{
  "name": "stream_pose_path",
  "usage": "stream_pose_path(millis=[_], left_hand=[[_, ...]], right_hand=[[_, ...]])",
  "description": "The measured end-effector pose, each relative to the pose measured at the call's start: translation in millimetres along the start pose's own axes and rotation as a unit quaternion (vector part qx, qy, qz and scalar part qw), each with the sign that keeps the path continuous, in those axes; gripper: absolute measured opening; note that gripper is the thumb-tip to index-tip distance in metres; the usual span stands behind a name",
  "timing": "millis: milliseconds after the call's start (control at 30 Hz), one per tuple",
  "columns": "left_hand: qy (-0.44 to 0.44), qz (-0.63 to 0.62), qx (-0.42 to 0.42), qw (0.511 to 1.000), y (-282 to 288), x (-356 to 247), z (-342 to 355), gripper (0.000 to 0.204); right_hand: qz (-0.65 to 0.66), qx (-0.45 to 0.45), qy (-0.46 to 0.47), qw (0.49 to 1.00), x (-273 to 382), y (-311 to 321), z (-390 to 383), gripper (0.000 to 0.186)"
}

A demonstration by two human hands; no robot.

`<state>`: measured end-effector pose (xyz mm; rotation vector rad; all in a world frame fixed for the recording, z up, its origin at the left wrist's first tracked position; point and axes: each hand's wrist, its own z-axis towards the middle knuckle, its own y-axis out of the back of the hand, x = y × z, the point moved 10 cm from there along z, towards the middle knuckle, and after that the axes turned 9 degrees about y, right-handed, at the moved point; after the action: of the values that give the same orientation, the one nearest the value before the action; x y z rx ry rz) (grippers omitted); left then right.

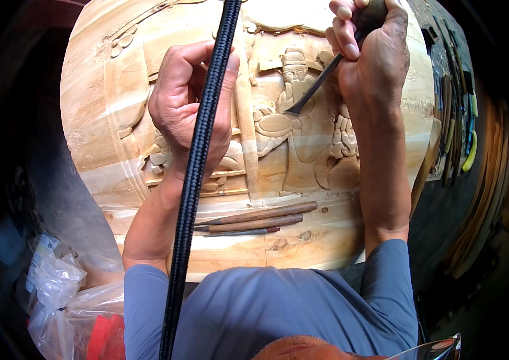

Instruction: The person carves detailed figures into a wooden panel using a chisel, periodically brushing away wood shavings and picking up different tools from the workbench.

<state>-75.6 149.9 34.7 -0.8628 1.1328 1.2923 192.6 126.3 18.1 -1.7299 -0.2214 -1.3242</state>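
Note:
A pale wooden panel (95, 114) carved in relief lies in front of me, with a robed figure (308, 144) right of its middle. My right hand (374, 72) is closed around a wood chisel (324, 81), its dark shaft slanting down to the left. The flared chisel tip is at the figure's chest, over the sleeve; whether it touches the wood I cannot tell. Above the left half of the panel, my left hand (176, 102) is curled with thumb and forefinger close together. A black braided cable hides part of those fingers, and anything between them cannot be made out.
The black braided cable (197, 144) runs from top to bottom across the view. Several wooden-handled chisels (257, 223) lie on the panel's near part. More tools (449, 120) are lined up at the right. A clear plastic bag (62, 294) with something red stands at lower left.

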Motion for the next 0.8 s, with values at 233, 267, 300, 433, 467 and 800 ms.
stream_pose_path(millis=[233, 267, 300, 433, 467, 800], left_hand=[[0.004, -0.001, -0.005, 1.0, -1, 0, 0, 0.011], [0.006, -0.002, -0.007, 1.0, -1, 0, 0, 0.01], [0.007, -0.004, -0.005, 1.0, -1, 0, 0, 0.01], [0.006, -0.003, -0.003, 1.0, -1, 0, 0, 0.01], [0.004, -0.002, -0.003, 1.0, -1, 0, 0, 0.01], [0.005, 0.001, -0.005, 1.0, 0, 0, -1, 0.009]], right_hand=[[0.016, 0.013, 0.021, 1.0, 2, -5, -6, 0.043], [0.014, 0.015, 0.027, 0.999, 2, -6, -6, 0.043], [0.011, 0.017, 0.032, 0.999, 3, -7, -6, 0.042], [0.023, 0.008, 0.024, 0.999, 4, -9, -9, 0.041], [0.031, 0.008, 0.028, 0.999, 5, -10, -11, 0.041], [0.05, 0.0, 0.001, 0.999, -4, -7, -15, 0.043]])
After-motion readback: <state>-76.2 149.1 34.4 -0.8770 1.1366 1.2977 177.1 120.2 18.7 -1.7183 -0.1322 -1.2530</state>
